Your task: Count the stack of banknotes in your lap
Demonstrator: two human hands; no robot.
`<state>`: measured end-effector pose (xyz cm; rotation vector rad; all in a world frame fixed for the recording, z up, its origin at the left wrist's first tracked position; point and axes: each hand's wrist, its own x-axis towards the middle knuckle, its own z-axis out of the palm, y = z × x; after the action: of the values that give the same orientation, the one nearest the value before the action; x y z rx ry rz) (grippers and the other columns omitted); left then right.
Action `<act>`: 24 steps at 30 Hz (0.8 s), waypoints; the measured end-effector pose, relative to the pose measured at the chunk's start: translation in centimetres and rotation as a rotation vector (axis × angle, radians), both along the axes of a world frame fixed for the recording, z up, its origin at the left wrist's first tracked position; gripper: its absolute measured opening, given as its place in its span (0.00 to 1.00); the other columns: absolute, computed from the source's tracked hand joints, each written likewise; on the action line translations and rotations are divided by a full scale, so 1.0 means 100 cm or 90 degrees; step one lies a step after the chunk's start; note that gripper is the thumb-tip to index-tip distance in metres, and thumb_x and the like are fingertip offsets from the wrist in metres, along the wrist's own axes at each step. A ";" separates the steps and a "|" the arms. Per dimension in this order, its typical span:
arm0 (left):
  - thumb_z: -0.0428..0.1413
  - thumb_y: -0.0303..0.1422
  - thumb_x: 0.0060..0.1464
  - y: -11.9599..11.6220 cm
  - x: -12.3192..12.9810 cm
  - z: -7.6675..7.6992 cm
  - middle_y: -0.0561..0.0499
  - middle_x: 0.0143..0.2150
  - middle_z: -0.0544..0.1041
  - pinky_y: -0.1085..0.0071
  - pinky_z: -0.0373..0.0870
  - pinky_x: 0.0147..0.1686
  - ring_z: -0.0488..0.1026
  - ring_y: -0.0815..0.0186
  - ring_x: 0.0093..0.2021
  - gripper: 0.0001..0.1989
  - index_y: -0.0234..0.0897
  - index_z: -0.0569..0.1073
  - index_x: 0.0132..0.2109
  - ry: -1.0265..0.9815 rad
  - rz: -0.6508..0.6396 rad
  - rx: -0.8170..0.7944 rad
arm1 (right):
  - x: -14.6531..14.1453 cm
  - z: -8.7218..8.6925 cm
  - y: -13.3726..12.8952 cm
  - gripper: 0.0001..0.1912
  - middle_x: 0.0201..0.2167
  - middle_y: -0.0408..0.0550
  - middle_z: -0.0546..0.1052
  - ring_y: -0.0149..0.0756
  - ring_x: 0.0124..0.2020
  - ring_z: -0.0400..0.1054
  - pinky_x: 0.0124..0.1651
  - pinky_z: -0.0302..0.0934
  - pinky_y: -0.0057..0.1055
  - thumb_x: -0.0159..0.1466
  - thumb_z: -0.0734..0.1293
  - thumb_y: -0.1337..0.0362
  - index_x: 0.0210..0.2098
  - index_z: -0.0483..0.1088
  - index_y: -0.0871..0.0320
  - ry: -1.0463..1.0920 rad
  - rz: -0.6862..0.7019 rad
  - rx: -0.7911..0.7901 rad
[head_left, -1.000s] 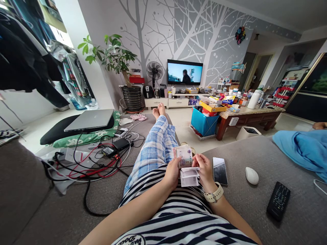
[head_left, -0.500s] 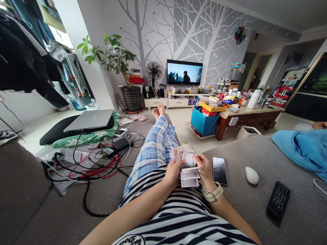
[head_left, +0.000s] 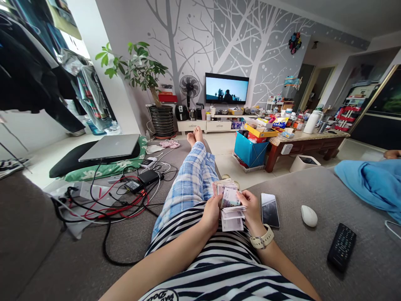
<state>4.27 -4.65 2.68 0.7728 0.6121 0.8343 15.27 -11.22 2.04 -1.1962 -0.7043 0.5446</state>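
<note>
Several pale pinkish banknotes (head_left: 232,223) are fanned over my lap, between both hands. My left hand (head_left: 212,212) is closed on the left edge of the notes, its thumb on top. My right hand (head_left: 251,208) pinches the right side of the notes, with thumb and finger at a note's upper corner. A cream watch (head_left: 263,238) sits on my right wrist. Close by on the right, a phone (head_left: 270,210) lies on the grey sofa.
On the sofa's right are a white mouse (head_left: 309,215), a black remote (head_left: 341,247) and blue cloth (head_left: 371,184). Tangled cables (head_left: 125,196) and a laptop (head_left: 109,148) lie left. Beyond stand a blue box (head_left: 250,149) and a cluttered table (head_left: 305,140).
The thumb of my left hand has drawn back a little from the front note, and that note's face shows slightly differently. Both hands stay in nearly the same place. The television picture has changed.
</note>
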 end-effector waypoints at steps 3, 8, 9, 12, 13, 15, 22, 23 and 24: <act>0.58 0.35 0.48 0.002 0.000 -0.002 0.45 0.35 0.81 0.66 0.71 0.43 0.78 0.59 0.38 0.12 0.33 0.77 0.39 0.001 0.000 0.000 | 0.000 0.000 0.000 0.21 0.20 0.39 0.62 0.27 0.24 0.54 0.27 0.50 0.25 0.53 0.71 0.50 0.21 0.63 0.59 0.000 -0.014 -0.003; 0.58 0.35 0.48 0.000 -0.001 -0.001 0.45 0.34 0.81 0.68 0.70 0.39 0.76 0.60 0.35 0.11 0.32 0.76 0.37 0.021 0.007 0.005 | 0.000 -0.002 0.001 0.20 0.21 0.40 0.64 0.27 0.24 0.56 0.29 0.53 0.25 0.54 0.71 0.50 0.23 0.65 0.59 -0.001 -0.004 0.017; 0.58 0.35 0.48 -0.001 -0.001 0.000 0.46 0.33 0.81 0.68 0.70 0.38 0.76 0.61 0.34 0.10 0.33 0.76 0.37 0.024 0.010 0.002 | 0.001 -0.003 0.001 0.20 0.21 0.40 0.65 0.27 0.25 0.57 0.29 0.53 0.25 0.55 0.71 0.50 0.23 0.65 0.60 0.000 0.002 0.021; 0.57 0.34 0.48 -0.003 -0.002 0.002 0.47 0.32 0.80 0.70 0.69 0.36 0.75 0.62 0.32 0.09 0.33 0.76 0.36 0.031 0.002 -0.001 | 0.001 -0.004 0.000 0.20 0.22 0.40 0.65 0.28 0.25 0.57 0.29 0.53 0.25 0.56 0.71 0.50 0.24 0.65 0.60 0.002 0.009 0.024; 0.57 0.33 0.48 -0.004 -0.002 0.003 0.48 0.31 0.80 0.70 0.69 0.36 0.74 0.62 0.32 0.09 0.33 0.76 0.35 0.034 -0.005 0.003 | 0.001 -0.004 0.000 0.20 0.22 0.40 0.65 0.28 0.25 0.57 0.29 0.53 0.25 0.56 0.70 0.49 0.24 0.65 0.60 0.000 0.009 0.025; 0.56 0.32 0.47 -0.005 -0.003 0.004 0.48 0.31 0.80 0.70 0.69 0.36 0.74 0.63 0.31 0.07 0.33 0.75 0.34 0.041 -0.020 0.014 | 0.002 -0.004 0.000 0.20 0.22 0.40 0.66 0.28 0.25 0.58 0.29 0.54 0.25 0.56 0.70 0.49 0.25 0.66 0.59 -0.006 0.009 0.027; 0.55 0.33 0.48 -0.003 -0.003 0.000 0.48 0.31 0.79 0.69 0.70 0.37 0.74 0.63 0.32 0.08 0.34 0.76 0.34 0.038 -0.007 0.017 | 0.002 -0.005 0.000 0.19 0.22 0.41 0.68 0.29 0.26 0.60 0.30 0.56 0.26 0.56 0.70 0.49 0.27 0.68 0.60 -0.011 0.009 0.033; 0.55 0.34 0.48 -0.003 -0.003 0.000 0.48 0.31 0.80 0.70 0.70 0.36 0.74 0.63 0.32 0.09 0.34 0.76 0.34 0.036 -0.008 0.017 | 0.002 -0.005 0.000 0.18 0.23 0.42 0.69 0.29 0.26 0.61 0.30 0.56 0.26 0.56 0.70 0.50 0.27 0.69 0.60 -0.011 0.011 0.037; 0.55 0.34 0.48 -0.003 -0.003 0.001 0.47 0.31 0.80 0.70 0.69 0.36 0.74 0.63 0.32 0.09 0.34 0.76 0.34 0.035 -0.008 0.019 | 0.002 -0.004 -0.001 0.18 0.24 0.43 0.70 0.30 0.27 0.62 0.31 0.57 0.26 0.56 0.70 0.50 0.28 0.69 0.60 -0.011 0.015 0.042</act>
<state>4.02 -4.96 2.77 0.8278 0.6438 0.8137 15.42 -11.28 1.64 -1.1338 -0.7465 0.5284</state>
